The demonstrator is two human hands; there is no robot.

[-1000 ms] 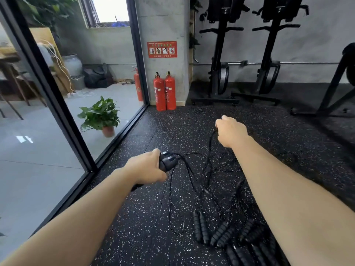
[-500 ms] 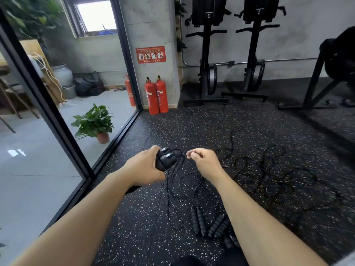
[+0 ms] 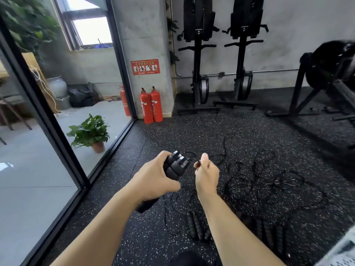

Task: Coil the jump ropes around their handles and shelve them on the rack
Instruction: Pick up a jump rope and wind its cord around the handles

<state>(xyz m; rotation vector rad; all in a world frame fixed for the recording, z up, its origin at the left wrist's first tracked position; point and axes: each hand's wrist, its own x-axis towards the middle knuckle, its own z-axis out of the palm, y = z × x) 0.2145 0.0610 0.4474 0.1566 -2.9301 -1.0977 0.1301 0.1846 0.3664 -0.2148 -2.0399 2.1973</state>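
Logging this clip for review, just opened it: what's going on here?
A person standing on a black speckled rubber floor is working on a jump rope. The left hand grips a pair of black jump-rope handles with grey bands, held together. The right hand pinches the thin black cord just beside them, fingers curled. Loose black cords lie tangled on the floor to the right, and more black ribbed handles lie below the hands.

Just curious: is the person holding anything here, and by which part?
The left hand grips two jump rope handles together around their middles. The right hand pinches the thin black cord close to those handles, between thumb and fingers.
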